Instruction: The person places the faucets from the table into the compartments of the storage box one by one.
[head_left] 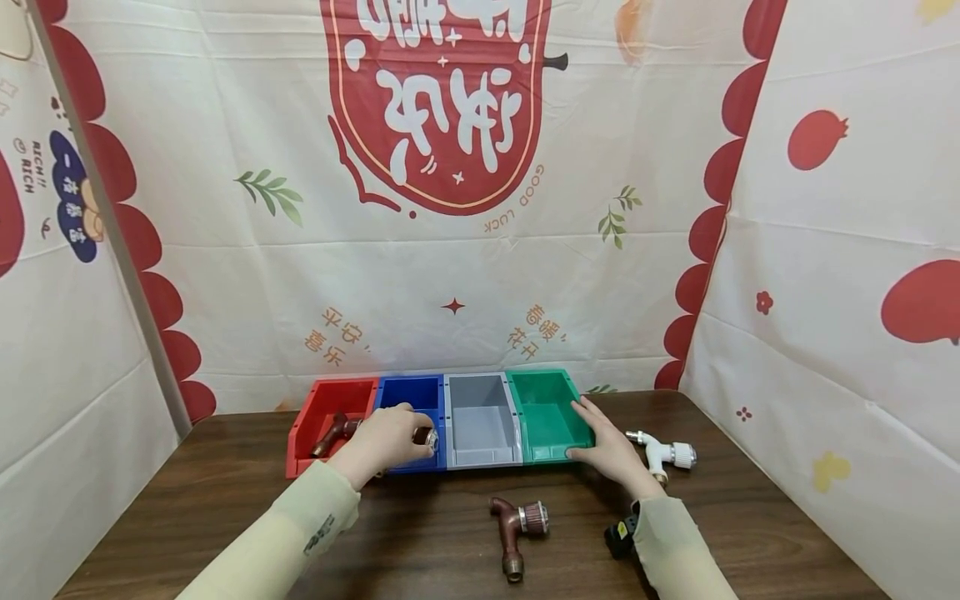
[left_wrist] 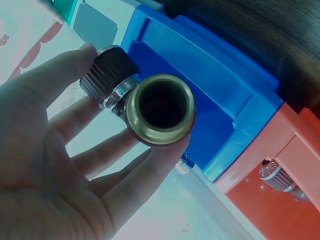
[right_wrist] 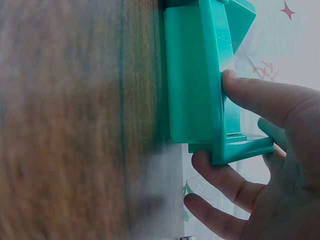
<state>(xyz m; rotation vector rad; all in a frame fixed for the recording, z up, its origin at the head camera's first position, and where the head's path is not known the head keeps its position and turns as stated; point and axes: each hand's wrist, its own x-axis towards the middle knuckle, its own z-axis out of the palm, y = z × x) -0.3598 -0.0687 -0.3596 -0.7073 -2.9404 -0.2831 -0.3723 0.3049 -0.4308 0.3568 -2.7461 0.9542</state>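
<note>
Tabletop (head_left: 435,537): left grip (head_left: 381,442) pinches a tap (left_wrist: 150,135) whose jutting knob (left_wrist: 107,75) could catch the blue bin (left_wrist: 192,60); right grip (head_left: 611,447), spread, touches green bin (right_wrist: 190,75).

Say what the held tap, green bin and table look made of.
Held tap: probably brass at the mouth, a shiny gold-coloured rim; the dark, ribbed knob may be plastic. Green bin: likely moulded plastic, smooth with slight sheen. Table: dark brown wood grain; solid wood or laminate, I can't tell.
</note>
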